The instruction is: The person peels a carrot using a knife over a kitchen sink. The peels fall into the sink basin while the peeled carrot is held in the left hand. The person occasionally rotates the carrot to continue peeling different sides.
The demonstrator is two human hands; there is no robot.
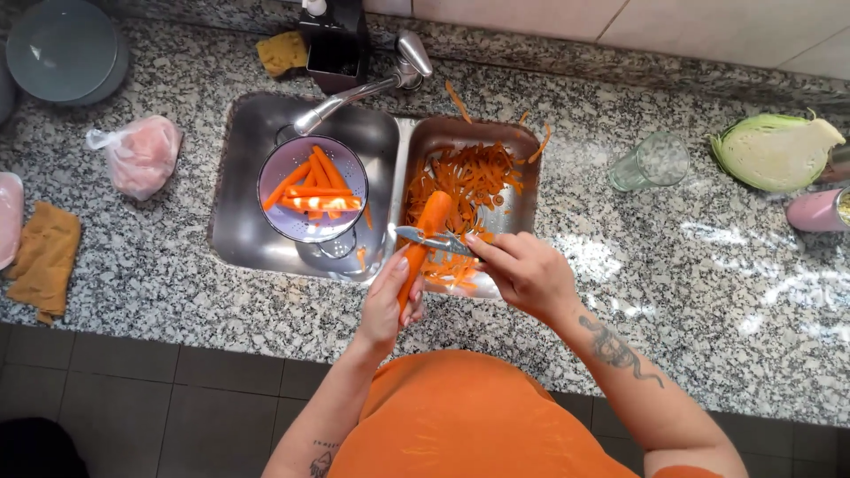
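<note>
My left hand (pixel 387 305) grips the lower end of an orange carrot (pixel 428 226), holding it tilted over the right basin of the steel sink (pixel 239 239). In my right hand (pixel 522 268) is a metal peeler (pixel 425 237), its blade lying across the carrot's middle. Orange peelings (pixel 474 173) are heaped in the right basin below. A metal colander (pixel 305 226) with several peeled carrots (pixel 317 188) stands in the left basin under the tap (pixel 354 96).
On the speckled granite counter: half a green cabbage (pixel 775 150) and a clear glass (pixel 651 164) at right, a pink cup (pixel 819 211) at the far right, a plastic bag of pale meat (pixel 140 155), a brown cloth (pixel 44 257) and grey plates (pixel 62 49) at left. A yellow sponge (pixel 282 51) lies behind the sink.
</note>
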